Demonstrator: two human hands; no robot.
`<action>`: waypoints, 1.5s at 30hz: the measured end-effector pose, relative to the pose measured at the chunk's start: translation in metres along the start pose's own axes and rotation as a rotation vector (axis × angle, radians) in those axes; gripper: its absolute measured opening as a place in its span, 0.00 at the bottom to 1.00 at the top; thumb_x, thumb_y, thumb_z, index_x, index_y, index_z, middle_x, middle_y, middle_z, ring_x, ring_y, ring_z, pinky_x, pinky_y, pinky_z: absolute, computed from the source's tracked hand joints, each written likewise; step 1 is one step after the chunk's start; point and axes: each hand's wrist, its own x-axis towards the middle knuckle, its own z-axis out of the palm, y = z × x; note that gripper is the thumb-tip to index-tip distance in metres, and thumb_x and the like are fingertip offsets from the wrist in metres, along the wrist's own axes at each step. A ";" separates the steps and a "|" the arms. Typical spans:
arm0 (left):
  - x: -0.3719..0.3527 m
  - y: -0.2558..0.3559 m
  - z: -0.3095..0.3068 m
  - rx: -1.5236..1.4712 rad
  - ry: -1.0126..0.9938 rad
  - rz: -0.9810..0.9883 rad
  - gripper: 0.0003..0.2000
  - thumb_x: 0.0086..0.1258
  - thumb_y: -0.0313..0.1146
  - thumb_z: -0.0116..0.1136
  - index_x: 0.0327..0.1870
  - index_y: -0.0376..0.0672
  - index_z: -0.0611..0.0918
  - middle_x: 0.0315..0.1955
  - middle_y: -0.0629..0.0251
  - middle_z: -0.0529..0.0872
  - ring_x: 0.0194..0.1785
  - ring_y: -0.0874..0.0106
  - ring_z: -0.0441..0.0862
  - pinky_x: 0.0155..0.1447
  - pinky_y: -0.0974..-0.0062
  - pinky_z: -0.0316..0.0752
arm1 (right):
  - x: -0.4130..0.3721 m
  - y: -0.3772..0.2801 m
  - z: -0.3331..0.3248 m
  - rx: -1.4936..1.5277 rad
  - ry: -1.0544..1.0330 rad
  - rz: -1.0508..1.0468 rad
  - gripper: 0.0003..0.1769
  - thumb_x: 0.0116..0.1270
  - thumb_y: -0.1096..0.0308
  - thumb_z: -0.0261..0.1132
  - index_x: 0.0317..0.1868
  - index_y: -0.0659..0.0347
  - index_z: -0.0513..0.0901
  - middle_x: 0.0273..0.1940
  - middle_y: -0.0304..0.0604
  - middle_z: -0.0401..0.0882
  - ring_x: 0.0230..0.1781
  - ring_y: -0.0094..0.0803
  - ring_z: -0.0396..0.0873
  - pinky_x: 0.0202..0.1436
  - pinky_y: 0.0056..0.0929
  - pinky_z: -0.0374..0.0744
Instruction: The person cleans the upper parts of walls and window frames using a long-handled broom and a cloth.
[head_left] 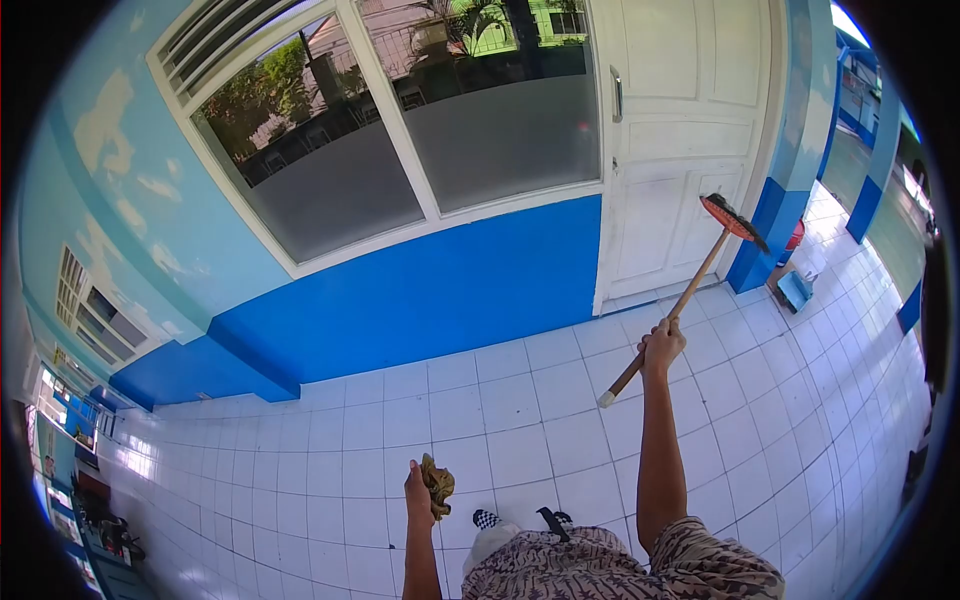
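Note:
My right hand is closed round the lower part of a broom's wooden handle. The broom is held up at a slant, its orange head with dark bristles raised in front of the white door. In my left hand is a crumpled, yellow-brown cloth, gripped low beside my body. Part of the cloth sticks out to the right of the fingers. Both arms reach forward over the tiled floor.
A white door and a wide window stand ahead above a blue lower wall. Past the blue pillar, a light-blue dustpan sits on the white tiles near a red object. Parked motorbikes appear far left.

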 end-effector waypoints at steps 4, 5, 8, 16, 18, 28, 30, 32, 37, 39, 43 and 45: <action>0.023 0.017 0.037 0.009 -0.130 0.073 0.29 0.79 0.61 0.40 0.55 0.40 0.78 0.42 0.61 0.85 0.41 0.70 0.86 0.46 0.71 0.83 | -0.079 0.021 0.010 -0.130 -0.278 0.117 0.16 0.77 0.69 0.55 0.59 0.66 0.78 0.23 0.34 0.67 0.11 0.18 0.64 0.09 0.22 0.65; 0.028 0.025 0.052 0.012 -0.137 0.070 0.29 0.79 0.61 0.40 0.55 0.40 0.78 0.42 0.61 0.85 0.41 0.70 0.86 0.46 0.71 0.83 | -0.099 0.025 0.011 -0.229 -0.480 0.223 0.21 0.77 0.68 0.56 0.67 0.64 0.75 0.25 0.35 0.69 0.13 0.18 0.65 0.11 0.21 0.65; 0.030 0.048 0.098 0.058 -0.300 0.086 0.29 0.78 0.61 0.42 0.55 0.41 0.78 0.43 0.61 0.85 0.43 0.70 0.86 0.49 0.70 0.83 | -0.128 0.022 0.020 -0.244 -0.998 0.497 0.25 0.76 0.69 0.60 0.71 0.61 0.71 0.26 0.36 0.72 0.14 0.18 0.65 0.12 0.21 0.63; 0.009 0.027 0.012 -0.068 -0.163 0.050 0.29 0.78 0.61 0.44 0.56 0.42 0.78 0.44 0.60 0.86 0.43 0.68 0.87 0.47 0.70 0.83 | -0.018 -0.004 -0.013 -0.097 -0.503 0.198 0.26 0.76 0.68 0.57 0.72 0.64 0.70 0.25 0.38 0.72 0.13 0.18 0.66 0.11 0.20 0.63; 0.007 0.002 -0.040 -0.019 -0.005 0.016 0.30 0.79 0.61 0.39 0.55 0.40 0.78 0.42 0.59 0.87 0.42 0.67 0.88 0.42 0.69 0.85 | 0.004 -0.003 -0.002 -0.104 -0.141 0.040 0.15 0.77 0.69 0.52 0.55 0.68 0.78 0.23 0.36 0.67 0.12 0.19 0.66 0.11 0.21 0.66; 0.023 0.038 0.002 0.025 -0.089 0.076 0.20 0.78 0.50 0.53 0.49 0.40 0.80 0.38 0.65 0.84 0.36 0.74 0.84 0.40 0.73 0.81 | -0.150 0.051 0.052 -0.196 -0.913 0.527 0.25 0.76 0.67 0.58 0.72 0.61 0.71 0.27 0.37 0.73 0.14 0.18 0.64 0.13 0.21 0.66; 0.029 0.042 0.015 -0.108 -0.200 0.041 0.18 0.76 0.47 0.58 0.49 0.40 0.80 0.38 0.66 0.83 0.37 0.75 0.83 0.42 0.75 0.80 | -0.175 0.034 0.058 -0.272 -1.133 0.552 0.29 0.73 0.71 0.61 0.73 0.63 0.69 0.27 0.39 0.75 0.13 0.21 0.67 0.12 0.24 0.66; 0.029 0.035 0.003 -0.083 -0.177 0.050 0.18 0.75 0.48 0.59 0.51 0.41 0.79 0.40 0.65 0.84 0.40 0.73 0.84 0.43 0.73 0.81 | -0.187 0.035 0.055 -0.374 -1.223 0.452 0.30 0.71 0.72 0.62 0.73 0.64 0.68 0.26 0.41 0.77 0.13 0.22 0.68 0.13 0.25 0.67; -0.019 -0.002 -0.104 -0.038 0.041 0.046 0.19 0.76 0.44 0.57 0.53 0.35 0.78 0.40 0.58 0.86 0.40 0.68 0.86 0.45 0.69 0.84 | -0.081 0.026 0.018 -0.220 -0.531 0.165 0.27 0.74 0.70 0.58 0.71 0.69 0.68 0.25 0.39 0.74 0.11 0.20 0.66 0.09 0.22 0.64; -0.013 -0.044 -0.163 -0.015 0.136 -0.004 0.17 0.77 0.44 0.56 0.50 0.36 0.78 0.40 0.58 0.86 0.39 0.68 0.86 0.41 0.69 0.84 | -0.058 0.033 0.032 -0.065 -0.211 0.088 0.15 0.77 0.68 0.54 0.57 0.70 0.76 0.24 0.36 0.68 0.11 0.19 0.64 0.09 0.22 0.64; -0.012 -0.031 -0.174 -0.100 0.126 -0.024 0.17 0.76 0.43 0.57 0.51 0.36 0.79 0.38 0.60 0.85 0.38 0.69 0.86 0.40 0.70 0.84 | -0.080 0.048 0.070 0.129 0.082 0.018 0.10 0.79 0.68 0.51 0.40 0.65 0.73 0.24 0.35 0.64 0.11 0.20 0.62 0.09 0.22 0.64; 0.004 -0.011 -0.160 -0.126 0.094 -0.047 0.17 0.76 0.43 0.58 0.51 0.36 0.79 0.37 0.62 0.85 0.37 0.71 0.86 0.41 0.71 0.83 | -0.139 0.068 0.086 0.044 -0.030 0.039 0.10 0.79 0.68 0.51 0.38 0.64 0.72 0.23 0.35 0.64 0.10 0.21 0.64 0.09 0.23 0.65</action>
